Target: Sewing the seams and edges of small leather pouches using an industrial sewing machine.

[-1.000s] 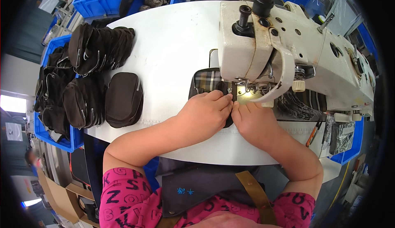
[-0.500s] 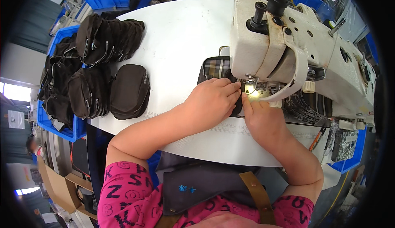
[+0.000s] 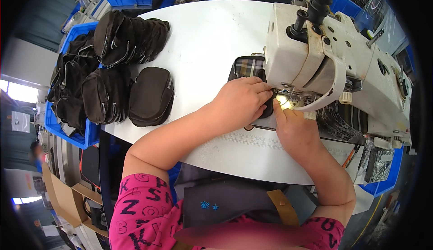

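Observation:
A dark zippered pouch [image 3: 232,73] with plaid lining lies under the needle end of a white sewing machine [image 3: 293,53]. My left hand [image 3: 243,103] lies over it, fingers bent together and gripping its edge, covering most of the middle. From the right, my right hand [image 3: 297,130] meets the pouch's edge close to the lit presser foot. Its index finger is extended there and the other fingers are curled. The exact fingertip contact is partly hidden.
A finished-looking dark pouch [image 3: 151,97] lies left on the white table [image 3: 203,38], beside stacked pouches [image 3: 131,40]. More fill a blue bin [image 3: 92,135] at the left edge. Right of the needle hang dark pieces with zippers [image 3: 338,121]. A pen-like orange tool [image 3: 350,156] lies near the right edge.
The whole view has shifted, so the table and machine appear further right. Both hands remain at the pouch beside the needle. A small tab now shows below my left hand.

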`<state>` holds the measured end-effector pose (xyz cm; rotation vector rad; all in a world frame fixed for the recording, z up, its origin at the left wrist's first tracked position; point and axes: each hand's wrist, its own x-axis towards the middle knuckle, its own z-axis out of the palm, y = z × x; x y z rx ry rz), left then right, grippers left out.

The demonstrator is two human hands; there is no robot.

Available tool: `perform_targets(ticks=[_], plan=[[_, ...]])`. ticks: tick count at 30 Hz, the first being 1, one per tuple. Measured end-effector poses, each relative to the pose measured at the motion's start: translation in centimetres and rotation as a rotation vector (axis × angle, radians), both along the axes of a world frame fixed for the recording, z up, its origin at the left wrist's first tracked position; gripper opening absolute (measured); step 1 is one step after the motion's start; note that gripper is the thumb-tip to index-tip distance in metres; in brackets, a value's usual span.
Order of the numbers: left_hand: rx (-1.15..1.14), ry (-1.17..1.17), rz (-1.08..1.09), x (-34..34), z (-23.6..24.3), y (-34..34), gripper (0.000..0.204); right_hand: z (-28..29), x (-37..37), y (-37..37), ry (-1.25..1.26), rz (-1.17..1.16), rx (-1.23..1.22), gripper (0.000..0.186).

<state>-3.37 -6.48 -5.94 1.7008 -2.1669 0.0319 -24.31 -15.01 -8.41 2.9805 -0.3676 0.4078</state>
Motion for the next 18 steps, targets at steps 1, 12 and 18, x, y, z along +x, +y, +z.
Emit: perform_targets(ticks=[1,12,18], plan=[[-0.003,0.0,0.002,0.1,-0.1,-0.1,0.032,-0.1,0.0,0.0,-0.003,-0.002,-0.006,0.02],[-0.12,0.155,0.033,0.8,-1.3,-0.7,0.027,0.4,0.4,-0.5,-0.022,-0.005,0.08,0.045],[-0.168,0.339,0.101,1.4,-2.8,-1.5,0.016,0.4,0.3,-0.7,0.047,-0.093,0.13,0.045]])
